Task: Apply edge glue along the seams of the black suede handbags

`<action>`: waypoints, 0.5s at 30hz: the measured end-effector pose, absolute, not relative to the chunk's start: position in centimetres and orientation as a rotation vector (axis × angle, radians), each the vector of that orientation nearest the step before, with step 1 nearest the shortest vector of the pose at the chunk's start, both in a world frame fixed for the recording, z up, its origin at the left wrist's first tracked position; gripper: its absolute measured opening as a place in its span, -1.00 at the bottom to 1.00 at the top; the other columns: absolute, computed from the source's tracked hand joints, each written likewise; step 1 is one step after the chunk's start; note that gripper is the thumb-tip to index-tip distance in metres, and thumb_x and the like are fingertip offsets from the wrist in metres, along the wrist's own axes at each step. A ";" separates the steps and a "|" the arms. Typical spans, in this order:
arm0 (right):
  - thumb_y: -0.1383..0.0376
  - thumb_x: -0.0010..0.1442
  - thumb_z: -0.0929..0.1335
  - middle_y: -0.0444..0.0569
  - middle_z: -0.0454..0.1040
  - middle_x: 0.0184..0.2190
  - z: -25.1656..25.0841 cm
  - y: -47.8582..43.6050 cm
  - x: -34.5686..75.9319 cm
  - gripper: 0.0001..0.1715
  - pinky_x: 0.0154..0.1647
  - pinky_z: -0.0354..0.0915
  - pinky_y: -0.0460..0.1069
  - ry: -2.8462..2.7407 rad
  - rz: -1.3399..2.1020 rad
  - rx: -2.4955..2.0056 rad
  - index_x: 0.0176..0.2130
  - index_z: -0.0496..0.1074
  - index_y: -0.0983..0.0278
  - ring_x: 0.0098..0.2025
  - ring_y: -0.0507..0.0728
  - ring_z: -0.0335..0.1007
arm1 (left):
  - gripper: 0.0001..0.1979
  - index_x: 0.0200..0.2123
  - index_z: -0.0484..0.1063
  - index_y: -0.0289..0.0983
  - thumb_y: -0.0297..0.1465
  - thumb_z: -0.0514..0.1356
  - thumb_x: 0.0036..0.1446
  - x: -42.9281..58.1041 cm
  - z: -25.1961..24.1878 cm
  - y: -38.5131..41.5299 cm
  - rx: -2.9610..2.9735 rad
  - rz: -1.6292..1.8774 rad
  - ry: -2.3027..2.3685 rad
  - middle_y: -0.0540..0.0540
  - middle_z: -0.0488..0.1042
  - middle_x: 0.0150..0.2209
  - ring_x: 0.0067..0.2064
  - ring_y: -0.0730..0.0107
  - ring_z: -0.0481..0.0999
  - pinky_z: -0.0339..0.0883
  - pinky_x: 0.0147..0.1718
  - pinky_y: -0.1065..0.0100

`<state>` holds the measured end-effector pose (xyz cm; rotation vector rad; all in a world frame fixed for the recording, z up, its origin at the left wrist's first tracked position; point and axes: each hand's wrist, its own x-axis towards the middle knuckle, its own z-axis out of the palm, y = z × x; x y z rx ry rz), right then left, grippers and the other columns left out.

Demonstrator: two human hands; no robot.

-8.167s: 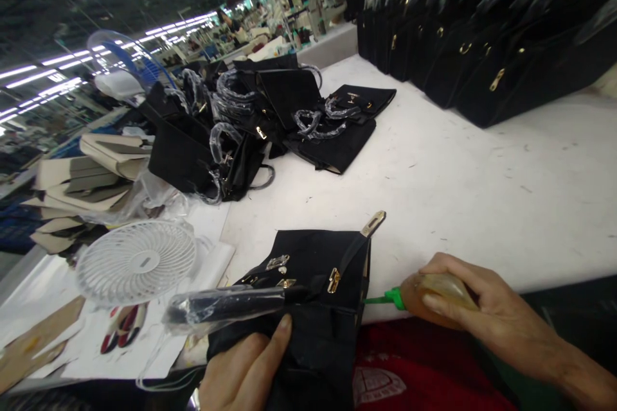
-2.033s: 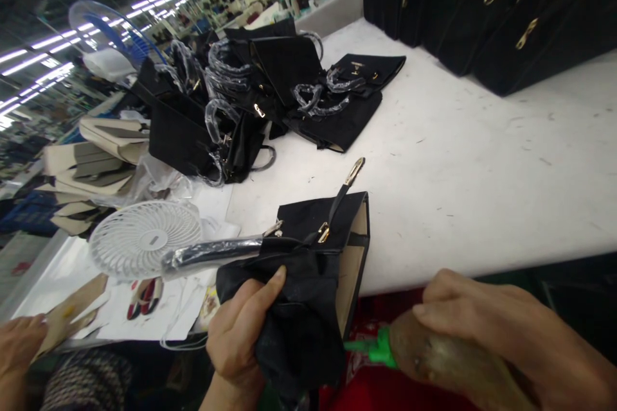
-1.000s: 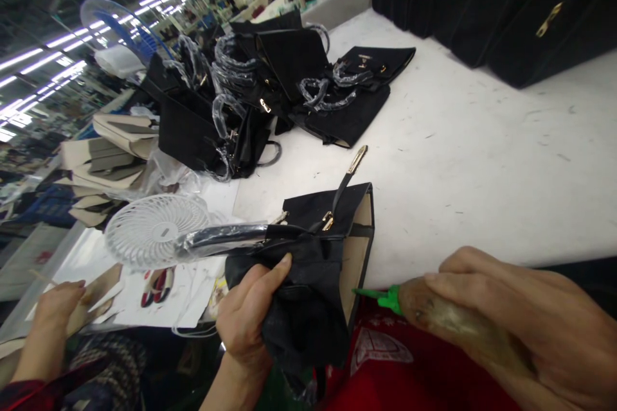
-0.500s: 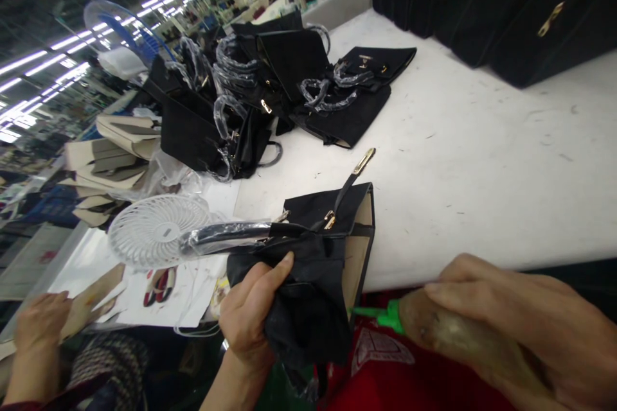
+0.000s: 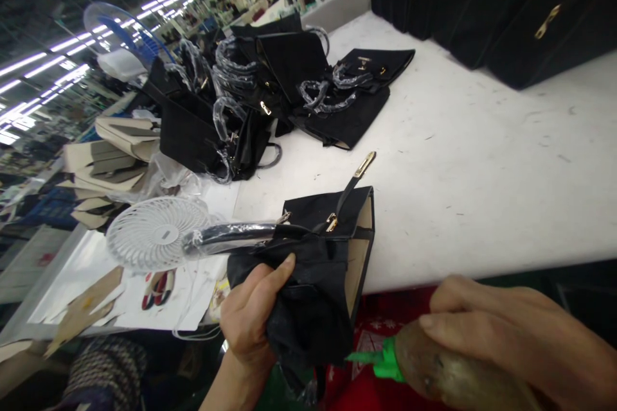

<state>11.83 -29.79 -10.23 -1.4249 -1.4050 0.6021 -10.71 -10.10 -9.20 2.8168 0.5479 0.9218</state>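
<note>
Strip lights are glowing in the background, and a pale surface is stretching away to the right of a white fan. Just right of the fan, a black bag is lying tilted across the near edge, its lower part hanging past it and its tan side facing away from the fan. The left hand is pinching the bag's soft flank, thumb uppermost, cloth bunching beneath. Well right of the fan, the right hand is wrapping round a bottle; its green nozzle is pointing back fanward by the bag's low corner, and whether they are touching I can't tell.

To me the bag is looking light, limp where it is crumpling but stiffer along the tan side, so that rim is seeming the surer place to take hold. Its plastic-wrapped handle, reaching toward the fan, is probably slippery; the gold-tipped strap, jutting out beyond, could be snagging or scratching.

For moving, the roomiest stretch is lying right of the fan, past the bag, small scraps dotting it. Behind the fan, heaped bags are crowding in; far to its right, standing bags are walling off the back.
</note>
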 end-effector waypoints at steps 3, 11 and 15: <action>0.25 0.42 0.29 -0.13 0.42 -0.36 -11.0 -29.3 12.3 -0.91 -0.43 0.32 -0.05 -1.352 0.852 -1.411 -0.15 0.42 0.13 -0.41 0.05 0.38 | -0.68 0.09 0.50 -0.36 -0.62 0.16 0.32 -10.9 -9.1 -9.8 2.808 0.922 0.553 -0.02 0.32 -0.40 -0.43 0.58 0.37 0.17 -0.48 0.50; 0.02 0.22 0.45 -0.09 0.53 -0.28 -13.8 -27.9 12.7 -0.67 -0.35 0.37 -0.05 -0.605 1.360 -1.171 -0.15 0.44 0.17 -0.31 0.12 0.44 | -0.75 -0.01 0.56 -0.29 -0.56 0.17 0.32 -12.0 -5.9 -5.1 2.869 0.988 0.526 0.03 0.35 -0.41 -0.45 0.58 0.35 0.20 -0.49 0.52; 0.07 0.12 0.51 -0.01 0.55 -0.35 -15.6 -27.6 13.1 -0.68 -0.40 0.43 -0.01 -0.174 1.394 -0.950 -0.27 0.49 0.24 -0.37 0.16 0.47 | -0.81 -0.09 0.57 -0.28 -0.52 0.19 0.29 -13.0 -4.6 -2.6 2.862 0.990 0.683 0.05 0.36 -0.43 -0.45 0.57 0.35 0.19 -0.48 0.48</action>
